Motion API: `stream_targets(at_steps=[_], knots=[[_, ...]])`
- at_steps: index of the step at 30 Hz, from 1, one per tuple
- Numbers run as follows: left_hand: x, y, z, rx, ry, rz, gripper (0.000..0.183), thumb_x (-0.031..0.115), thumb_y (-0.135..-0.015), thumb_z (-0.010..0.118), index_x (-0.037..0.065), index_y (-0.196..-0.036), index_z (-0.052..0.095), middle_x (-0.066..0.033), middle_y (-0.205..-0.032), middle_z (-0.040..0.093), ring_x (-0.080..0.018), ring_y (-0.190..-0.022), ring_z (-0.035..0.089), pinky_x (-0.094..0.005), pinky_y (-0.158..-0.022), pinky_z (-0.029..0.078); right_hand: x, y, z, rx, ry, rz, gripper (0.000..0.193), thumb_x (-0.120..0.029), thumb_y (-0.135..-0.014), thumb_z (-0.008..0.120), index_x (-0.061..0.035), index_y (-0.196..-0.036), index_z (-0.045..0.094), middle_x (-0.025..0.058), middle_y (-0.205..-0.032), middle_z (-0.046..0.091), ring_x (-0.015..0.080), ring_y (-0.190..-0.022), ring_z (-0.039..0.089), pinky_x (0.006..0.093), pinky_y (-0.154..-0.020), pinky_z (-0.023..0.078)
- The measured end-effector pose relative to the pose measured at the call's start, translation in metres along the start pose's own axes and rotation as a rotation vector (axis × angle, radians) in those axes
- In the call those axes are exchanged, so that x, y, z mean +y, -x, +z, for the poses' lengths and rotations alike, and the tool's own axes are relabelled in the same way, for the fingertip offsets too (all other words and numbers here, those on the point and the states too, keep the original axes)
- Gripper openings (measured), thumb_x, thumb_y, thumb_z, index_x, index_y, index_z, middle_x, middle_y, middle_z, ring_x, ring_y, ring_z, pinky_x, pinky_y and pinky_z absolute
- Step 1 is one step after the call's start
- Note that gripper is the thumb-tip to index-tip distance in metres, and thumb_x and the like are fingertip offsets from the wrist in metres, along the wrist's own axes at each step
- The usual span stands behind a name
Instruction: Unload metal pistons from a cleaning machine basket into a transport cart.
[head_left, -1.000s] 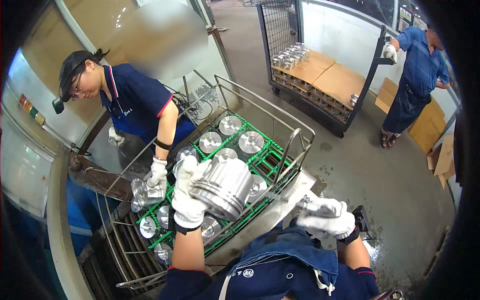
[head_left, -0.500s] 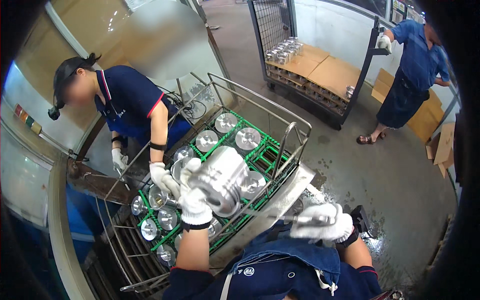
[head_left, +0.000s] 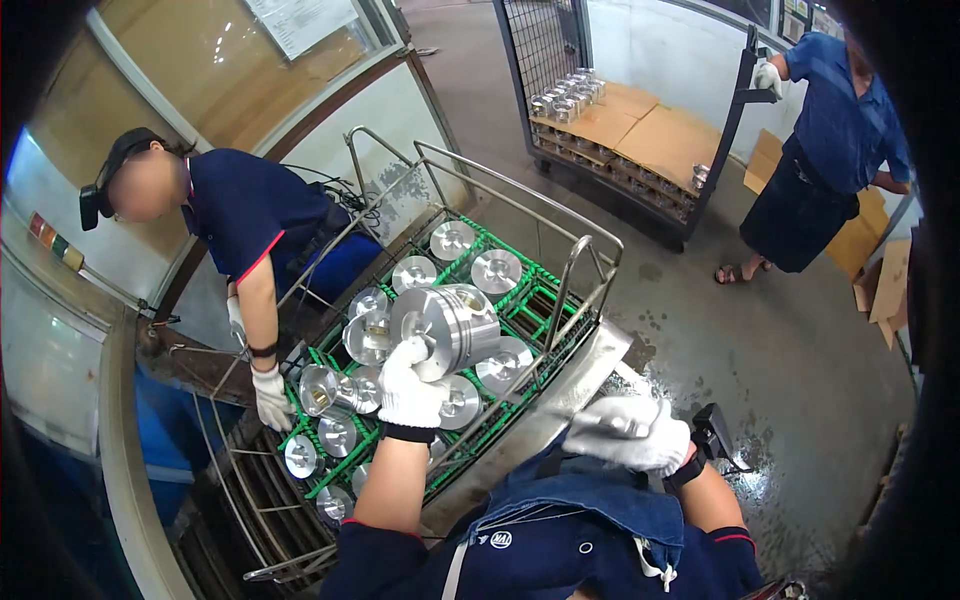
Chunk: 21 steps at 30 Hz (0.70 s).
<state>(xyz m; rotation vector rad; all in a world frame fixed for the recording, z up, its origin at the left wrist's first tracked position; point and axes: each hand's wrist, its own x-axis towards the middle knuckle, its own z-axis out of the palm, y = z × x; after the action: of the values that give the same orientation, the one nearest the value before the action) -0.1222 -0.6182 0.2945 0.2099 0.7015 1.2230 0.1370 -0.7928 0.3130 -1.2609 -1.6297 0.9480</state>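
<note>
My left hand [head_left: 412, 388], in a white knit glove, is closed on a shiny metal piston [head_left: 462, 328] and holds it on its side above a rack. The piston's grooved end points right. Closed around a grey metal tool [head_left: 618, 418] is my gloved right hand [head_left: 648, 440], near my apron; motion smears the tool, so its kind cannot be told. Several other pistons [head_left: 496, 273] stand among the green-wrapped bars [head_left: 522, 262] of the rack below. A co-worker's gloved hand [head_left: 271, 398] rests by the rack's left edge, next to the smaller pistons.
Steel rails [head_left: 520, 190] rise around the rack. A metal ledge [head_left: 575, 385] runs along its right side. The co-worker [head_left: 245, 210] leans in from the left. Farther back, a cart [head_left: 650, 140] carries pistons and cardboard, with another person [head_left: 835, 140] holding its frame. The floor [head_left: 740, 370] has wet patches.
My left hand has turned the piston further onto its side. The co-worker's hand has moved from beside my left hand to the rack's left edge. My right hand has shifted slightly left.
</note>
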Motion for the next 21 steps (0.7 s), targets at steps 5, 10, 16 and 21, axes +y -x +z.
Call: stream_targets(at_steps=[5, 10, 16, 21], knots=[[0.006, -0.020, 0.013, -0.186, -0.393, 0.117, 0.038, 0.025, -0.086, 0.057, 0.003, -0.116, 0.056, -0.0106, -0.108, 0.064, -0.0223, -0.100, 0.061, -0.0358, -0.089, 0.048, 0.002, -0.017, -0.009, 0.012, 0.188, 0.374, 0.023, -0.028, -0.082, 0.074, -0.0103, -0.096, 0.069, 0.0036, -0.073, 0.063, 0.0150, -0.063, 0.058, 0.0293, -0.061, 0.050], [0.000, -0.064, 0.034, 0.011, -0.197, -0.015, 0.040, 0.042, -0.089, 0.058, 0.005, -0.104, 0.060, -0.0105, -0.104, 0.064, -0.0244, -0.096, 0.062, -0.0390, -0.093, 0.047, 0.000, -0.030, 0.000, -0.023, 0.150, 0.200, 0.012, -0.017, -0.085, 0.068, -0.0083, -0.082, 0.060, 0.0025, -0.076, 0.061, 0.0131, -0.066, 0.056, 0.0297, -0.060, 0.048], [-0.043, -0.133, -0.006, -0.076, -0.400, 0.069, 0.015, -0.004, -0.071, 0.063, 0.004, -0.081, 0.057, -0.0070, -0.075, 0.063, -0.0180, -0.058, 0.059, -0.0279, -0.055, 0.049, 0.017, -0.044, 0.022, -0.022, 0.265, 0.164, 0.030, -0.037, -0.085, 0.067, -0.0078, -0.087, 0.059, 0.0062, -0.062, 0.048, 0.0195, -0.056, 0.049, 0.0342, -0.053, 0.041], [-0.072, -0.161, -0.039, -0.090, -0.528, 0.129, 0.022, -0.005, -0.070, 0.070, 0.010, -0.083, 0.059, -0.0037, -0.077, 0.063, -0.0160, -0.063, 0.060, -0.0296, -0.058, 0.051, 0.019, -0.060, 0.027, -0.029, 0.427, 0.302, 0.037, -0.045, -0.085, 0.063, -0.0086, -0.089, 0.058, 0.0108, -0.064, 0.054, 0.0286, -0.059, 0.056, 0.0374, -0.055, 0.044]])
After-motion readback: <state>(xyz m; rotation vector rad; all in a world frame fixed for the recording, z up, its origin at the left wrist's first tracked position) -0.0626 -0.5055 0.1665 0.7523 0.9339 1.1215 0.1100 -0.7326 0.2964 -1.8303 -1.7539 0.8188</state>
